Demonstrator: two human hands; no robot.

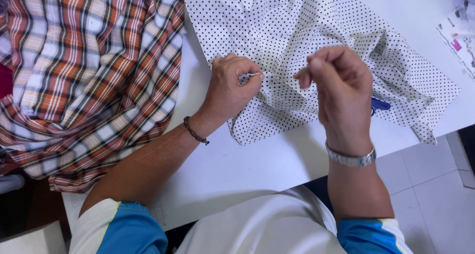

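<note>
A white cloth with small black dots lies crumpled on the white table. My left hand pinches a fold of this cloth, and a small white button or thread shows at its fingertips. My right hand is raised just right of it, fingers pinched together as if on a fine needle or thread, which is too thin to make out. A dark bead bracelet is on my left wrist, a metal watch on my right.
A plaid shirt in orange, white and dark stripes covers the table's left side. A blue object pokes out from under the dotted cloth. Printed paper lies at the far right. Tiled floor shows below the table edge.
</note>
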